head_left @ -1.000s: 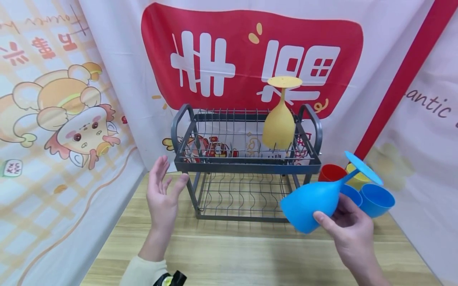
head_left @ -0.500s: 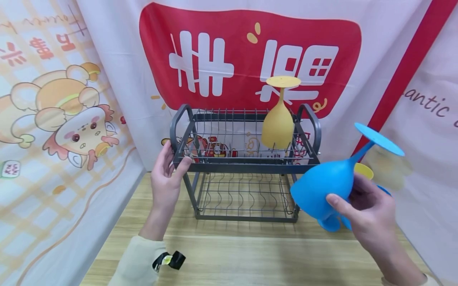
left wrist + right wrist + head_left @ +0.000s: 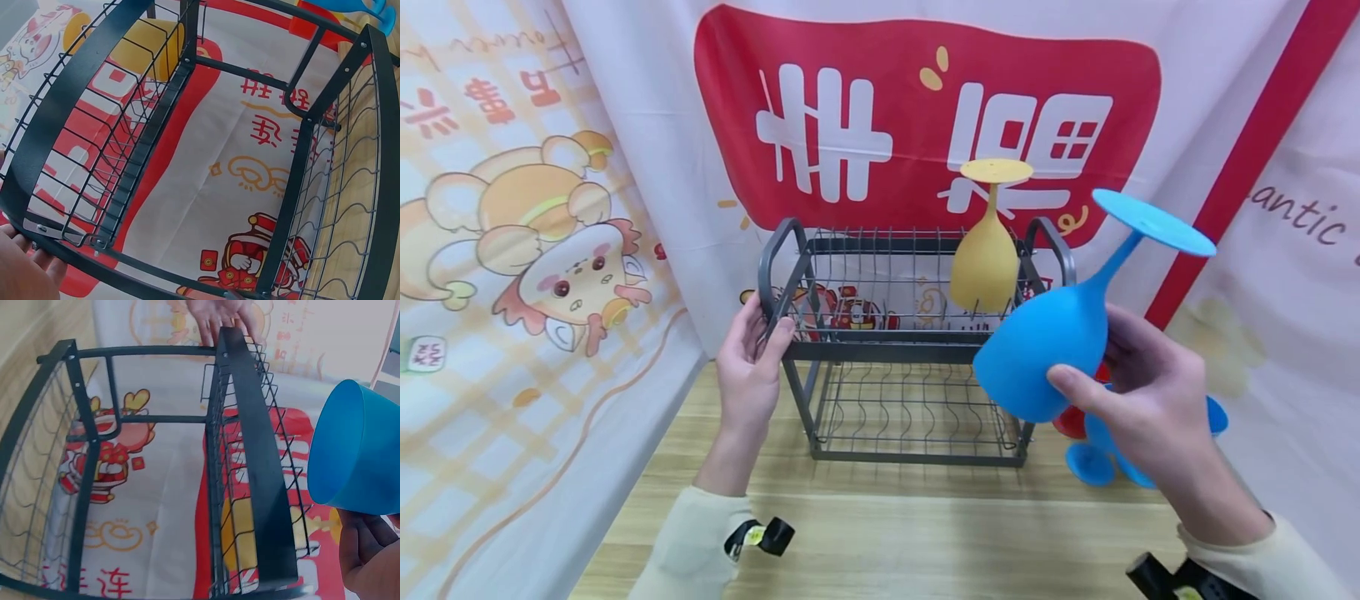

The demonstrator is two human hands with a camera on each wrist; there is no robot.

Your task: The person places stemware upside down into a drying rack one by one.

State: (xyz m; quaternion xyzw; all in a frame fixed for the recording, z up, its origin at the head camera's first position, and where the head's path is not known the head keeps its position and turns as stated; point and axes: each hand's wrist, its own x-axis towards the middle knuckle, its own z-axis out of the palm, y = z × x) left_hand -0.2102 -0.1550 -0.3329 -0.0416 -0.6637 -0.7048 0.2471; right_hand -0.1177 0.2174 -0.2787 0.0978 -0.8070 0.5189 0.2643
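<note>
One blue goblet [image 3: 1052,350] is in the right hand [image 3: 1157,400], thumb on the near side of the bowl, fingers behind; it leans, foot up to the right and mouth down to the left, near the front right corner of the two-tier dish rack [image 3: 880,352], and the right wrist view shows a gap between rim and metal. Gripping the left end of the upper tier, thumb over its front rail, is the left hand [image 3: 748,367]; that hold is best firm, since the frame could skid if the rim knocked it. The yellow goblet [image 3: 987,267] sits mouth down at the right of that tier, so the wide blue foot looks the likeliest part to clip it; better to raise the bowl well over the rail, bring the stem plumb before any lowering, and mind the other blue goblets [image 3: 1090,464], partly hidden beyond the wrist.
</note>
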